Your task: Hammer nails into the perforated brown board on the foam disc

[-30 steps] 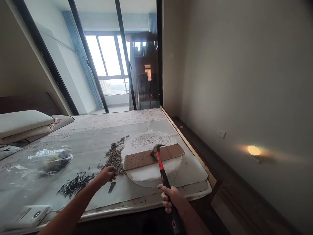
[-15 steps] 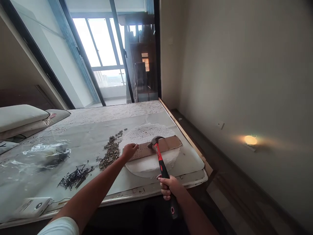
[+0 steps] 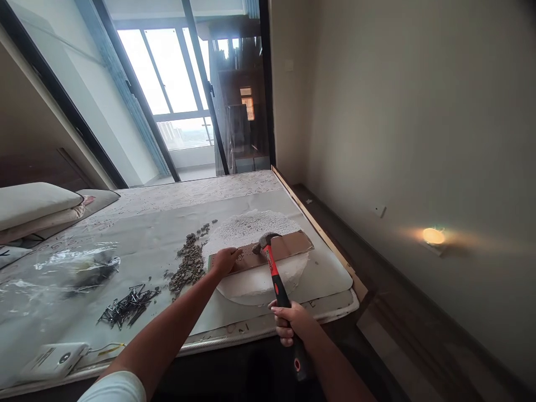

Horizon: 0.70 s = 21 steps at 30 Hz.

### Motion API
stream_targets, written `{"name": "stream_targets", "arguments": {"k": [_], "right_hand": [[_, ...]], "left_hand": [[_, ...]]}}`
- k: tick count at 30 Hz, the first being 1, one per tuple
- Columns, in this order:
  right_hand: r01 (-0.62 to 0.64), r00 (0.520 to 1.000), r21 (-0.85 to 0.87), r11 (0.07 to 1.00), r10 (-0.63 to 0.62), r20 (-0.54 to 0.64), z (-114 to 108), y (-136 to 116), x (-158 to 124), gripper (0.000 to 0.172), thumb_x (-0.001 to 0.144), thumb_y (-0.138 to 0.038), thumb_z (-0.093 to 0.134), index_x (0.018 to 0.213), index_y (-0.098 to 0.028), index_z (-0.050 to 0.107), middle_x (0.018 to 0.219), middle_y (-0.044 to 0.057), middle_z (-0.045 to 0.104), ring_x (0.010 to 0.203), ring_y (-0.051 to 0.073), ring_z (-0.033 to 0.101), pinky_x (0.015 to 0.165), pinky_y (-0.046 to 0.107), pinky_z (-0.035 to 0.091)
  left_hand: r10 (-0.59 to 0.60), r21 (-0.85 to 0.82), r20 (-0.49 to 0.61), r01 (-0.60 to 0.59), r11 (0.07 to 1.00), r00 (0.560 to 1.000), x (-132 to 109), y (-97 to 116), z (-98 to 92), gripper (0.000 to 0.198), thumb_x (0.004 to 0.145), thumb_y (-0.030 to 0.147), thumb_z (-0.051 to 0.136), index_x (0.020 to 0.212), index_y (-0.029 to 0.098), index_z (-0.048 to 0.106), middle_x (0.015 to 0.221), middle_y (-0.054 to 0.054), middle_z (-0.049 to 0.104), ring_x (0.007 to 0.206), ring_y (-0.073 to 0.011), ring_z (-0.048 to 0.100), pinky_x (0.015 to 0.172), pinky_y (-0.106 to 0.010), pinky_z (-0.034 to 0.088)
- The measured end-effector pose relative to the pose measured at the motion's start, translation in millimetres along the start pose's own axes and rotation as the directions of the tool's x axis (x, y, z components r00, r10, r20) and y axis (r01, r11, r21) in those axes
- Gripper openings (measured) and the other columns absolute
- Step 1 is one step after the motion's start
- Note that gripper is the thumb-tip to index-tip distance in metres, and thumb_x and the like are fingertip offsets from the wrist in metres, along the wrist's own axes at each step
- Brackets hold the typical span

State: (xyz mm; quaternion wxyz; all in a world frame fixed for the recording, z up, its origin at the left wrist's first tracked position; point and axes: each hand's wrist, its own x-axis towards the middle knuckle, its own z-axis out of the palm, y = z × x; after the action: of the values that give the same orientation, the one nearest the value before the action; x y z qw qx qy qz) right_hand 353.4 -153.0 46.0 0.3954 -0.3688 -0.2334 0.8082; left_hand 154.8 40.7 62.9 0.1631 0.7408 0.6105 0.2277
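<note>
My right hand (image 3: 292, 322) is wrapped around the black-and-red handle of a claw hammer (image 3: 276, 276). The hammer's head rests on or just over a brown cardboard strip (image 3: 288, 247). At the strip's left part, my left hand (image 3: 226, 261) is closed in a pinch on a thin nail (image 3: 240, 254), mostly hidden by the fingers. Small dots mark the cardboard near that hand. Beneath the strip lies a round white slab (image 3: 259, 286) with a pitted upper part and a smoother lower part.
Left of the slab lie a heap of grey stone chips (image 3: 188, 262) and a pile of dark nails (image 3: 129, 304). A clear plastic bag (image 3: 90, 268) and a white device with a cable (image 3: 54, 360) are farther left. A wooden rail (image 3: 318, 223) edges the mattress's right side.
My left hand has shifted slightly right along the cardboard strip, the nail moving with it. The hammer and my right hand have stayed nearly still. The view has shifted slightly.
</note>
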Motion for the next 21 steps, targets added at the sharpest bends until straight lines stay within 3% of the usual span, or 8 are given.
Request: {"name": "stream_targets", "arguments": {"k": [4, 12, 17, 21], "right_hand": [[-0.011, 1.000, -0.009, 1.000, 0.011, -0.003, -1.1, 0.2, 0.7, 0.046, 0.053, -0.038, 0.072, 0.086, -0.021, 0.043, 0.042, -0.016, 0.033, 0.031, 0.003, 0.028, 0.036, 0.019, 0.018], [-0.003, 1.000, -0.019, 1.000, 0.003, -0.008, 1.5, 0.4, -0.1, 0.047, 0.053, -0.038, 0.072, 0.086, -0.021, 0.043, 0.043, -0.015, 0.036, 0.030, 0.003, 0.029, 0.035, 0.020, 0.018], [-0.014, 1.000, -0.045, 0.999, 0.013, -0.006, 4.1, 1.0, -0.7, 0.049, 0.051, -0.040, 0.072, 0.086, -0.021, 0.043, 0.041, -0.016, 0.035, 0.029, 0.003, 0.029, 0.033, 0.019, 0.020], [-0.002, 0.999, -0.036, 0.999, 0.001, -0.040, 3.1, 6.1, 1.1, 0.050, 0.050, -0.042, 0.072, 0.086, -0.021, 0.044, 0.040, -0.016, 0.034, 0.028, 0.003, 0.025, 0.031, 0.018, 0.018]], "left_hand": [[0.010, 0.020, 0.020, -0.011, 1.000, 1.000, 1.3, -0.9, 2.7, 0.038, 0.080, 0.044, 0.046, 0.055, 0.017, 0.057, 0.049, 0.002, 0.048, 0.054, -0.0121, 0.044, 0.054, -0.024, 0.028], [0.110, 0.206, -0.010, -0.106, 0.973, 0.994, -0.6, -0.1, 10.3, 0.036, 0.086, 0.032, 0.046, 0.058, 0.016, 0.061, 0.059, -0.003, 0.058, 0.060, -0.0137, 0.049, 0.059, -0.025, 0.029], [0.187, 0.220, -0.009, -0.181, 0.959, 0.982, -0.6, -5.3, 20.6, 0.034, 0.087, 0.029, 0.045, 0.061, 0.016, 0.063, 0.062, -0.005, 0.060, 0.062, -0.0149, 0.051, 0.062, -0.027, 0.032], [0.184, 0.188, -0.015, -0.178, 0.966, 0.983, 0.2, -12.3, 25.2, 0.034, 0.087, 0.030, 0.045, 0.062, 0.016, 0.063, 0.062, -0.005, 0.060, 0.062, -0.0150, 0.052, 0.063, -0.027, 0.033]]}}
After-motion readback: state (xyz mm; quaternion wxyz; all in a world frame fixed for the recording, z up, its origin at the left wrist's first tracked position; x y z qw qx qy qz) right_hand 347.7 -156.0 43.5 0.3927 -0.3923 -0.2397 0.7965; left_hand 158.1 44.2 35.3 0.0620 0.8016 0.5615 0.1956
